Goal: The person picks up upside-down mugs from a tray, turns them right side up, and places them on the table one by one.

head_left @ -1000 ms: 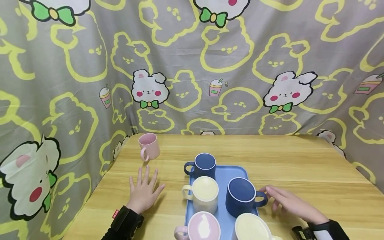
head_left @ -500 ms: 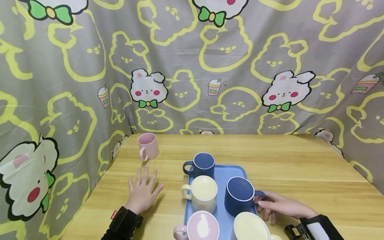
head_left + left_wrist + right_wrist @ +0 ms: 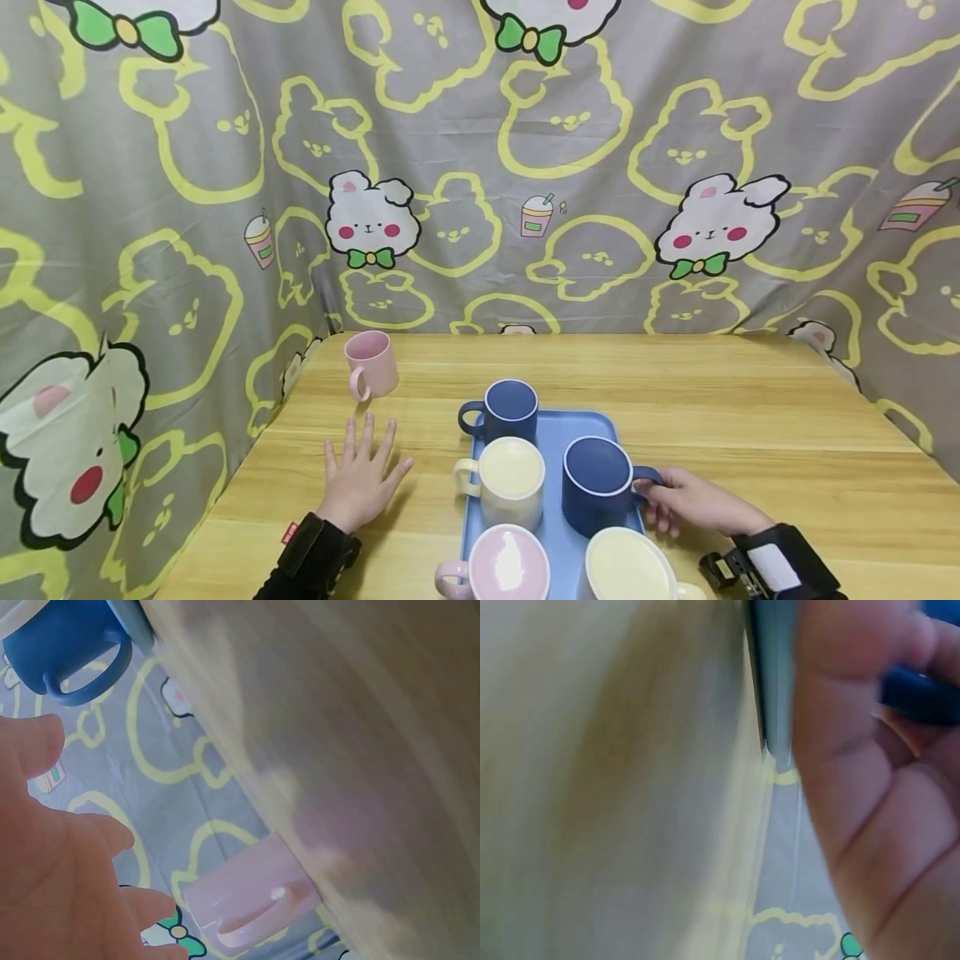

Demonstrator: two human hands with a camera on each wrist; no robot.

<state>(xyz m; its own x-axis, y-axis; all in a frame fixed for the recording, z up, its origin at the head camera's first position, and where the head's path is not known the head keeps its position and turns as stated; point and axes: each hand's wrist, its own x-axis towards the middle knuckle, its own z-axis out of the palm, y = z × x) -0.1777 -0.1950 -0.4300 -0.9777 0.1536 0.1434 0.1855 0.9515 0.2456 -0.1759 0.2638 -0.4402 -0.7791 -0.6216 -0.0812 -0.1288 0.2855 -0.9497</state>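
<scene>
My right hand grips the handle of a dark blue mug at the right side of the blue tray. In the right wrist view, curled fingers wrap the blue handle beside the tray's edge. To the left of the tray, my left hand is spread flat over the table, fingers straight and holding nothing. Just beyond its fingertips stands a pink mug, handle toward me; the left wrist view shows this pink mug near the fingers too.
Along the tray's left side stand another dark blue mug, a cream mug and a pink mug, handles to the left. A second cream mug sits at the front right. Patterned curtain surrounds the wooden table.
My right hand has moved left onto the dark blue mug's handle and taken hold of it. The mug has shifted slightly away from me. My left hand stays in place.
</scene>
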